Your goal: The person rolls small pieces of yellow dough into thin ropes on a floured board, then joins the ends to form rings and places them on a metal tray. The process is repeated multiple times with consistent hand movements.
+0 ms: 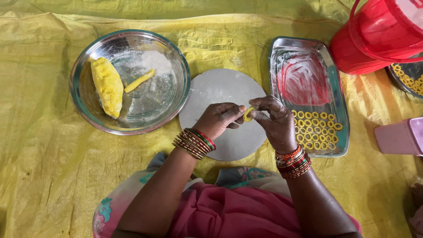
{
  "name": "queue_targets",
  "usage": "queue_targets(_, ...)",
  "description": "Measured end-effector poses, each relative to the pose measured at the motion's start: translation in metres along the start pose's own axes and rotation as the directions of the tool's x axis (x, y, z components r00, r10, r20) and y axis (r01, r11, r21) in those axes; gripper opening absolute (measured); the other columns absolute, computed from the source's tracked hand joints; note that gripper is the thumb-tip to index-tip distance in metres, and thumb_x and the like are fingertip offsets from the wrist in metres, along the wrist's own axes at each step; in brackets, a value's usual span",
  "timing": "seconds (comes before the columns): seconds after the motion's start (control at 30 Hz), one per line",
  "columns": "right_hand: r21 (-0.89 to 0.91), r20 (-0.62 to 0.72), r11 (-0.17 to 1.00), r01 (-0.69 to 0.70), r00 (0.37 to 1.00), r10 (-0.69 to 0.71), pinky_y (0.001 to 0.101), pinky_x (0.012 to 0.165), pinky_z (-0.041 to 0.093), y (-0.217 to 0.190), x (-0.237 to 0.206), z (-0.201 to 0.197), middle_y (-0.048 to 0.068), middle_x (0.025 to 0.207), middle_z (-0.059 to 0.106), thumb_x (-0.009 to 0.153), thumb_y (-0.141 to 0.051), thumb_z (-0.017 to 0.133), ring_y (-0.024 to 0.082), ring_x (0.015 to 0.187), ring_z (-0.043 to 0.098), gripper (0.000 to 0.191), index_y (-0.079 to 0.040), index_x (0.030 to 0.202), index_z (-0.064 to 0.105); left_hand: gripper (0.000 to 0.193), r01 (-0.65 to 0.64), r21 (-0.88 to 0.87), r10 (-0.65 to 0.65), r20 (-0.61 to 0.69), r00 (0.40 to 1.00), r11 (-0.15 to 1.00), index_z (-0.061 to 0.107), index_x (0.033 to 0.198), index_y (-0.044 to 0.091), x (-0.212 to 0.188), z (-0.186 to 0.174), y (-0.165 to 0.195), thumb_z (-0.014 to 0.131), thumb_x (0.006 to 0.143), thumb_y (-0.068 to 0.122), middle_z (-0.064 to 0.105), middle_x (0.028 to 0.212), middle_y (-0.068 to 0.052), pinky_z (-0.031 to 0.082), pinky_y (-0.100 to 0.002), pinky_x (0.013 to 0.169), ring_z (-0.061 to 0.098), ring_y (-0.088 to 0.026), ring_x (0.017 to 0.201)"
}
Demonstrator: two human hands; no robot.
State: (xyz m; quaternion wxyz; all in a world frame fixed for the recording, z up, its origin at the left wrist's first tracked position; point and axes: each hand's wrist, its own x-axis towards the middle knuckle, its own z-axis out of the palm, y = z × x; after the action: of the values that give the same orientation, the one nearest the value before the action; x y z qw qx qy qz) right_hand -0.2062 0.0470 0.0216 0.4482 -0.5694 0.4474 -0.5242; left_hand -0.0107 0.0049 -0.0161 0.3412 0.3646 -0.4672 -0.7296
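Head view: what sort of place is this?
Likely a home floor set up for snack-making: a yellow sheet spread as the work surface, a steel bowl of dough, and a tray of dough rings.

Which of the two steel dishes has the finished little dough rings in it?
The rectangular tray right of the round board; its rings fill the near end. The round bowl holds only dough lumps.

There were two hands, one round steel bowl [130,81], one rectangular steel tray [308,94], one round board [220,94], one dough lump [107,86].
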Motion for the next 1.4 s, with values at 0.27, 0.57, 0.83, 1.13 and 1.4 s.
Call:
queue_targets(0.27,-0.177,0.076,0.984,0.000,0.997,0.013,0.0290,0.087,0.056,-0.003,0.001,-0.005,0.009,0.107,0.068,0.094,0.000,0.073,0.015,0.097,0.066,0.023,0.003,0.117,0.071,0.026,-0.111,0.064,0.109,0.028,0.994,0.992,0.076,0.102,0.000,-0.001,-0.001,0.002,0.073,0.093,0.024,0.077,0.091,-0.004,0.056,-0.026,0.078,0.067,-0.008,0.082)
queue_targets(0.57,0.082,0.113,0.970,-0.230,0.969,0.221,0.0296,0.092,0.054,0.007,0.004,-0.010,0.009,0.104,0.071,0.094,-0.002,0.070,0.016,0.099,0.068,0.018,0.004,0.110,0.072,0.027,-0.164,0.060,0.165,-0.011,0.986,0.985,0.075,0.099,0.000,-0.003,-0.002,0.006,0.071,0.097,0.026,0.074,0.087,-0.002,0.055,-0.025,0.077,0.066,-0.008,0.080)
queue_targets(0.83,0.040,0.069,0.972,-0.230,0.972,0.227,0.0297,0.089,0.055,0.015,0.001,-0.011,0.009,0.101,0.071,0.090,0.001,0.075,0.015,0.096,0.067,0.017,0.004,0.106,0.072,0.027,-0.301,0.273,0.345,-0.128,0.930,0.914,0.068,0.110,0.005,-0.014,0.007,0.021,0.077,0.089,0.019,0.071,0.087,-0.001,0.057,-0.025,0.071,0.067,-0.007,0.078)
queue_targets(1.13,0.443,0.196,0.780,-0.442,0.897,0.397,0.0418,0.094,0.056,0.023,-0.001,-0.016,0.013,0.115,0.072,0.097,-0.011,0.065,0.023,0.104,0.068,0.027,0.005,0.118,0.066,0.012,-0.454,0.379,0.525,-0.107,0.844,0.806,0.075,0.103,0.003,-0.017,0.018,0.022,0.075,0.094,0.011,0.072,0.094,-0.005,0.057,-0.026,0.074,0.070,-0.011,0.084)
queue_targets(1.4,0.594,0.272,0.676,-0.436,0.900,0.341,0.0455,0.096,0.054,0.032,-0.005,-0.018,0.015,0.115,0.071,0.108,-0.021,0.062,0.025,0.105,0.068,0.028,0.005,0.116,0.067,0.012,-0.486,0.333,0.527,-0.040,0.849,0.808,0.077,0.107,0.004,-0.014,0.015,0.016,0.071,0.098,0.008,0.071,0.097,-0.005,0.058,-0.028,0.081,0.071,-0.014,0.090)
